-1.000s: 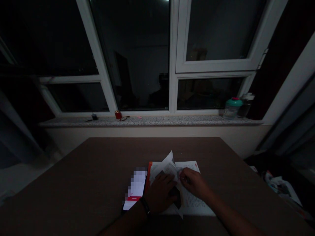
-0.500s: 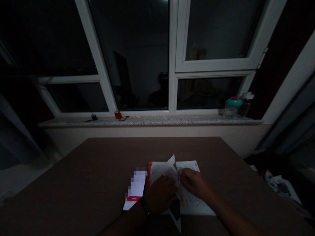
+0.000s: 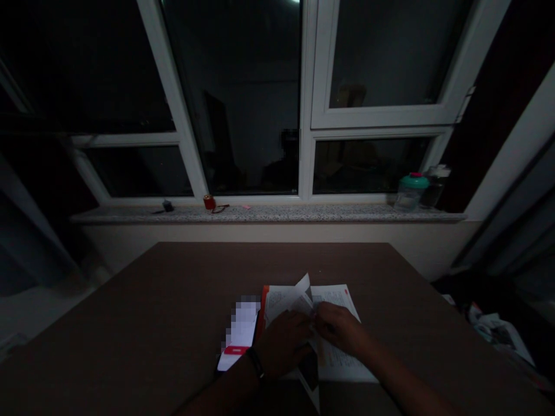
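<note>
An open book (image 3: 340,361) with an orange-red cover edge lies on the table before me, and one white page (image 3: 303,287) is folded over slantwise, its corners sticking out above and below. My left hand (image 3: 284,344), with a dark band on the wrist, lies across that page with its fingers closed on it. My right hand (image 3: 340,327) is closed in a pinch at the fold, beside the left fingertips. Its fingertips are partly hidden, and the dim light blurs what they grip. A lit phone (image 3: 243,329) lies left of the book, touching or nearly touching its cover.
The brown table (image 3: 195,277) reaches to a speckled stone sill (image 3: 277,214) under dark windows. On the sill stand a red jar (image 3: 209,202), a small dark object (image 3: 167,205) and a teal-lidded bottle (image 3: 410,192). Papers (image 3: 498,332) lie to the right beyond the table.
My right hand has shifted slightly left, its fingers now against the folded page near my left fingertips. My left hand, the book and the phone stay nearly in place.
</note>
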`<action>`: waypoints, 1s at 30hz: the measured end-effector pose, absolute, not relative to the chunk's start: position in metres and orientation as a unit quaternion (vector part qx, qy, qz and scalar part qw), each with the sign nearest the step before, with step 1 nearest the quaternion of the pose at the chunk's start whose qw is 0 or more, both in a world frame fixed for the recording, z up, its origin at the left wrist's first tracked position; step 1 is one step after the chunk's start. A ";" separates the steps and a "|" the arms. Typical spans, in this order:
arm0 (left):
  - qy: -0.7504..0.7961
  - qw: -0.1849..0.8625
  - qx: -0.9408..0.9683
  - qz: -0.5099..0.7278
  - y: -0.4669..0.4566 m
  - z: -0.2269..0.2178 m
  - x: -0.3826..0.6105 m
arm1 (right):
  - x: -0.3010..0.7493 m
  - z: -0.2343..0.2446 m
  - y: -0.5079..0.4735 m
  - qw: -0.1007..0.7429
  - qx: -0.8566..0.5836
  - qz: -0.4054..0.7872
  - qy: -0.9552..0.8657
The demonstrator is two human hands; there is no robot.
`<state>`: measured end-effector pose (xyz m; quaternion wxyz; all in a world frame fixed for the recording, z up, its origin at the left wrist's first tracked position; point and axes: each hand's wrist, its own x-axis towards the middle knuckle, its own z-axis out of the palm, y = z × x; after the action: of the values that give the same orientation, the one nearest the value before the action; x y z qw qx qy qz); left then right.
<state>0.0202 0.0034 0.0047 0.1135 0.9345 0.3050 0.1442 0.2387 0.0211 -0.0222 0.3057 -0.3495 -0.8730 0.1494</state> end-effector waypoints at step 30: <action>0.292 0.123 0.938 0.139 0.005 0.003 0.020 | 0.235 -0.030 0.038 0.331 -0.404 0.114 -0.845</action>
<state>0.0201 0.0054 0.0034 0.1235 0.9381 0.2923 0.1387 0.2349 0.0378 -0.0302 0.3305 -0.4042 -0.8453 0.1136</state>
